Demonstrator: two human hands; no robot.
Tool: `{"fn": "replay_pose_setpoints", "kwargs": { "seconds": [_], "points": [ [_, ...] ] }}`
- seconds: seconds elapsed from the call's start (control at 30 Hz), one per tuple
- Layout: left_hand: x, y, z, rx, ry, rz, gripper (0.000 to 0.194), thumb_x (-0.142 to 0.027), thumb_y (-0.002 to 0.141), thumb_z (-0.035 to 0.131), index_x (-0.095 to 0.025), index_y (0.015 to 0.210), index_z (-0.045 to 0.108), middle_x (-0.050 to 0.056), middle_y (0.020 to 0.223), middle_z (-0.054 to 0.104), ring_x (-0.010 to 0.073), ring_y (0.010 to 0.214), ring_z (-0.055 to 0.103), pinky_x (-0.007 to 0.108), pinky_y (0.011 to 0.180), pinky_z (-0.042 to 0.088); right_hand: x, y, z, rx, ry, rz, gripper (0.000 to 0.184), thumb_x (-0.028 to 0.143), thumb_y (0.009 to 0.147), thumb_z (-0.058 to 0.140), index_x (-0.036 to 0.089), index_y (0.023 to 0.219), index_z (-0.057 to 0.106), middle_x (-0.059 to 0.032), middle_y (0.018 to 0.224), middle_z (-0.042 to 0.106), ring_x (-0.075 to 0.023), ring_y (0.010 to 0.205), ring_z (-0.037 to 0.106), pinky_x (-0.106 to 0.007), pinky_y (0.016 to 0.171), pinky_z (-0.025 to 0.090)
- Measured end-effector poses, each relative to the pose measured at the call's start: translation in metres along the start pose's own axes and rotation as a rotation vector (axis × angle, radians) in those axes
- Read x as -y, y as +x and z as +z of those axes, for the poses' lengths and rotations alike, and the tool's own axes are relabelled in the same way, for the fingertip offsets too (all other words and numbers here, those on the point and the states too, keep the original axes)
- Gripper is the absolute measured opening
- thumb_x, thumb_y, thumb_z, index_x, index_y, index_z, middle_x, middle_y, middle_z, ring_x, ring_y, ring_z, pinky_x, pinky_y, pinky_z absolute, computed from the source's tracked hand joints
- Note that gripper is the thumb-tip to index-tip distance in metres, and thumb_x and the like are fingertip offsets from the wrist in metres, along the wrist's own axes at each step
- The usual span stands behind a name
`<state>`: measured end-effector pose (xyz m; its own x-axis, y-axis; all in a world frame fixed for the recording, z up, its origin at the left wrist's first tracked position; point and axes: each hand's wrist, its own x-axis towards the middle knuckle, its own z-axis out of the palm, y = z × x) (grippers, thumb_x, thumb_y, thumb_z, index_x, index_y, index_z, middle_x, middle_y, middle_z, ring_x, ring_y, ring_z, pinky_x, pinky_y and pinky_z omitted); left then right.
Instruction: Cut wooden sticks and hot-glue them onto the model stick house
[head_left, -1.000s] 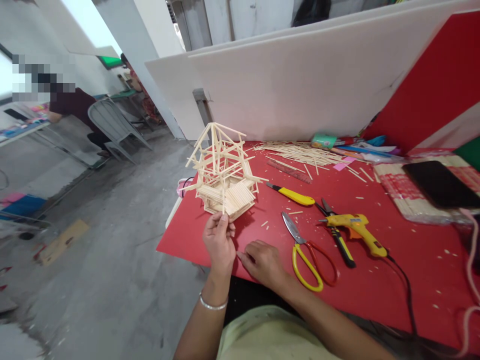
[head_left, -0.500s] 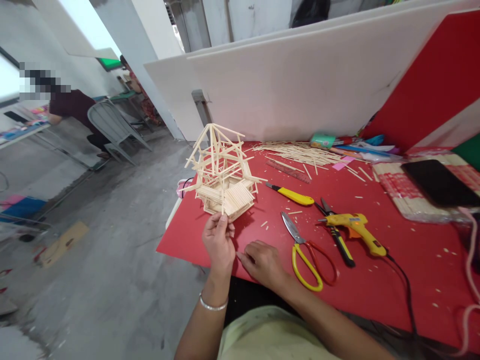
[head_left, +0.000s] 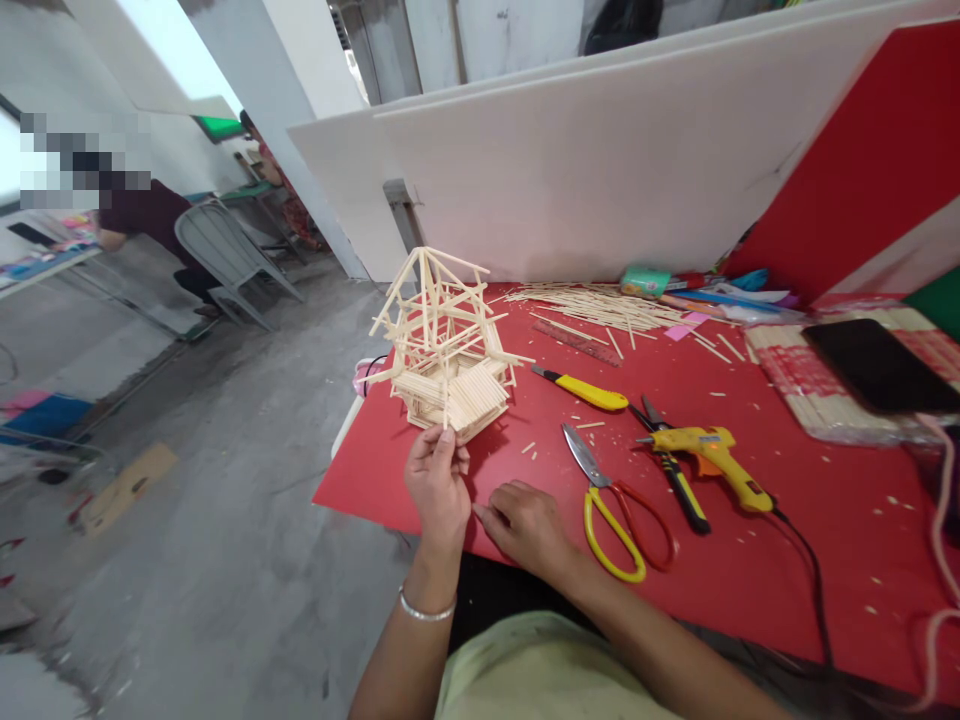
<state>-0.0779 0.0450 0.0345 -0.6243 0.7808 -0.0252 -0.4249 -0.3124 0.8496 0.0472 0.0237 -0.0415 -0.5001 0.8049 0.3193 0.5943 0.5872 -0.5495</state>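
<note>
A small house-like model (head_left: 469,395) of thin wooden sticks stands on the left part of the red tabletop, with an open frame of sticks rising to a peak. My left hand (head_left: 437,475) is at its near side, thumb and fingers pinched on the lower end of a wooden stick (head_left: 447,400) that reaches up against the model. My right hand (head_left: 525,520) rests on the table edge just to the right, holding nothing, its fingers loosely bent and the thumb apart from them. Scissors (head_left: 598,490) with one yellow and one red handle lie beside it.
On the red table (head_left: 720,620) lie a yellow utility knife (head_left: 592,392), a yellow glue gun (head_left: 705,455) across pliers (head_left: 686,495), loose sticks (head_left: 592,303), a ruler (head_left: 577,342) and a phone (head_left: 881,365) on bagged sticks. A white board (head_left: 562,190) stands behind. A person (head_left: 142,215) sits far left.
</note>
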Motion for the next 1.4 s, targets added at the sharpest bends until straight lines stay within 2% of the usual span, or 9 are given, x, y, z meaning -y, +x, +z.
{"fn": "replay_pose_setpoints", "kwargs": {
  "seconds": [1.4],
  "points": [
    [-0.0002,-0.0002,-0.0006,0.001,0.008,0.003,0.021,-0.030,0.076,0.079,-0.017,0.086,0.066,-0.001,0.065,0.066,0.0071,0.051,0.056,0.016,0.046,0.040,0.0003,-0.0006,-0.0002,0.001,-0.002,-0.005,0.031,0.034,0.096,0.055,0.020,0.067,0.054,-0.0003,0.068,0.062,-0.0124,0.068,0.051,-0.028,0.065,0.028]
  ]
}}
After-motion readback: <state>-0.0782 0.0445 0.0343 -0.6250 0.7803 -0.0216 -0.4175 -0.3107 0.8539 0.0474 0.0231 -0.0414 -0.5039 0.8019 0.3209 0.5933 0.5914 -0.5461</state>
